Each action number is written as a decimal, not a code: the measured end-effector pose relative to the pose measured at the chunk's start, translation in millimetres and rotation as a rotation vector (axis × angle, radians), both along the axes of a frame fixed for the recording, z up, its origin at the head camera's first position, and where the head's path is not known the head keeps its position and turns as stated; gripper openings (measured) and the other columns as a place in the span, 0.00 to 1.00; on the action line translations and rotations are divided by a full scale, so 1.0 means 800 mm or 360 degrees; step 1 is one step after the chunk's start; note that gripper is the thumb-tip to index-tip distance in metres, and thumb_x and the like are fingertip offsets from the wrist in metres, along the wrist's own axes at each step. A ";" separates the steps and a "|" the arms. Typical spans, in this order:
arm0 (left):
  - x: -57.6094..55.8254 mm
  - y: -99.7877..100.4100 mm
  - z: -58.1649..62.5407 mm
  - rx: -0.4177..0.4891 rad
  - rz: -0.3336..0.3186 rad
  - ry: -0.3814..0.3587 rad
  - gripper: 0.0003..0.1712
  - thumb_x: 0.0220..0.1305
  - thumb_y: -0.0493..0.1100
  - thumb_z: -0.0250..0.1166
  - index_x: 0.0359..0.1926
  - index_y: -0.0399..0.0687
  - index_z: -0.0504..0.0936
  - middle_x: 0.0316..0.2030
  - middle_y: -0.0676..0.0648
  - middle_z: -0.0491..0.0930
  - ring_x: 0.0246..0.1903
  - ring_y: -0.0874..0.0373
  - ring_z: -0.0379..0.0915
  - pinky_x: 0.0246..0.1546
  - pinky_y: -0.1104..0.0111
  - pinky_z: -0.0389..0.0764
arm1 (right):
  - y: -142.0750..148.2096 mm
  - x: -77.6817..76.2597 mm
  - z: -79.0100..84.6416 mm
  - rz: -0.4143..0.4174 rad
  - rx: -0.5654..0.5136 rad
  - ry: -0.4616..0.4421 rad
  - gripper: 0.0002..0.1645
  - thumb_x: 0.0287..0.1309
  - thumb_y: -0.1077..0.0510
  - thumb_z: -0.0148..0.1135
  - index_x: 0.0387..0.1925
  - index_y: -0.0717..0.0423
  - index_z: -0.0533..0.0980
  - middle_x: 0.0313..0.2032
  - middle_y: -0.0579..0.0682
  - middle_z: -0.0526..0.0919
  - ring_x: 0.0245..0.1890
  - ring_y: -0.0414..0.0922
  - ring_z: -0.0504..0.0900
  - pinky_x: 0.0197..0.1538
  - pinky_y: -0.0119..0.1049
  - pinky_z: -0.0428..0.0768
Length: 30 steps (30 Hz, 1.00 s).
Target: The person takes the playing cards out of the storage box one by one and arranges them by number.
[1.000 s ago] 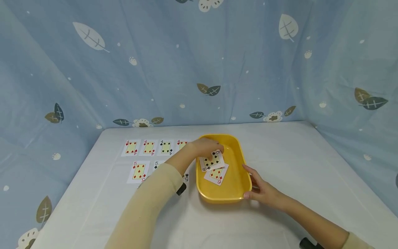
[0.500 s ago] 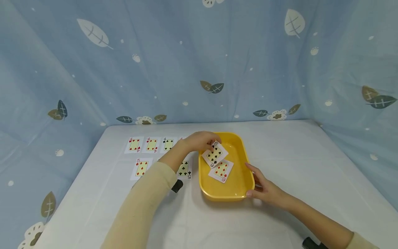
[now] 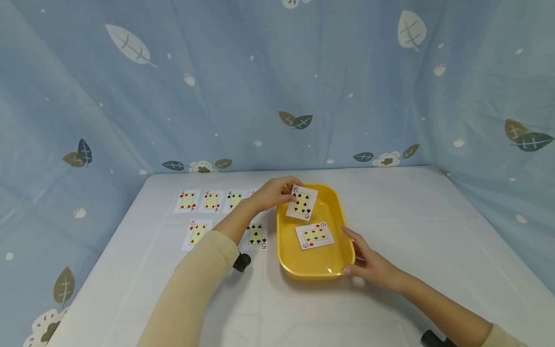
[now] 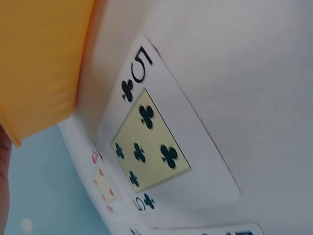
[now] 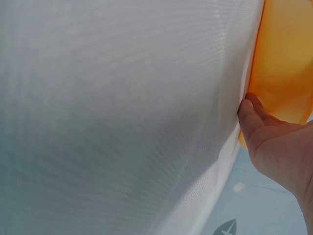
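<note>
In the head view my left hand pinches a six of spades by its left edge, above the far left part of a yellow plastic tray. A six of diamonds lies face up on the tray floor, apart from the held card. My right hand grips the tray's right side, thumb at the near corner and fingers along the outer wall. The right wrist view shows fingers low against the yellow wall. Only a sliver of the left hand shows in the left wrist view.
Left of the tray, face-up cards lie in two rows on the white cloth. Fours such as the four of hearts form the far row. The near row has a five of diamonds and a five of clubs; the left arm hides part.
The left hand has drawn the six of spades up and slightly away, off the six of diamonds. That lower card has turned and lies separate. The right hand stays on the tray.
</note>
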<state>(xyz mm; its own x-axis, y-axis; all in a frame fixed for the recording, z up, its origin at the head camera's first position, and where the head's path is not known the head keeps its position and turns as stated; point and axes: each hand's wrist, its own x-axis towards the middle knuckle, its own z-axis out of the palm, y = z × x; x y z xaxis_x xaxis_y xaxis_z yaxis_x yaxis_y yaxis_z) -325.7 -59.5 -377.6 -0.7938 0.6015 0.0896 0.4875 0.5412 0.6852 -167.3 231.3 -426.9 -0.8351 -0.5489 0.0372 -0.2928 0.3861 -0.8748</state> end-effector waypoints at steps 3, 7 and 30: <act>0.007 -0.004 0.004 0.0115 0.0029 0.0008 0.22 0.62 0.43 0.65 0.57 0.53 0.75 0.38 0.48 0.73 0.29 0.58 0.74 0.31 0.72 0.77 | 0.001 0.002 0.002 0.0008 0.0009 0.0006 0.52 0.59 0.61 0.63 0.73 0.57 0.39 0.62 0.76 0.61 0.59 0.68 0.68 0.54 0.53 0.74; 0.017 -0.008 0.007 0.0290 0.0039 -0.0073 0.22 0.62 0.41 0.65 0.57 0.50 0.75 0.37 0.47 0.71 0.27 0.57 0.77 0.31 0.70 0.79 | 0.001 0.002 0.003 0.0006 0.0032 -0.0002 0.52 0.59 0.60 0.63 0.73 0.57 0.39 0.62 0.75 0.61 0.59 0.68 0.68 0.55 0.54 0.73; 0.072 -0.070 0.019 0.0648 0.0119 -0.0534 0.27 0.59 0.38 0.67 0.60 0.49 0.72 0.38 0.41 0.69 0.31 0.51 0.81 0.37 0.49 0.82 | 0.001 0.000 0.003 0.0024 0.0024 -0.0029 0.52 0.60 0.60 0.62 0.73 0.57 0.38 0.63 0.76 0.59 0.60 0.68 0.66 0.56 0.55 0.72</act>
<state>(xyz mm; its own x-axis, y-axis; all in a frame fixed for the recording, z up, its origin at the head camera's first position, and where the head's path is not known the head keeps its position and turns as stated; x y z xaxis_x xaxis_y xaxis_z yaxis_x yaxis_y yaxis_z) -268.4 -115.6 -362.7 -0.8585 0.5115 0.0380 0.1757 0.2237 0.9587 -167.6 232.2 -424.3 -0.8273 -0.5617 0.0137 -0.2825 0.3948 -0.8742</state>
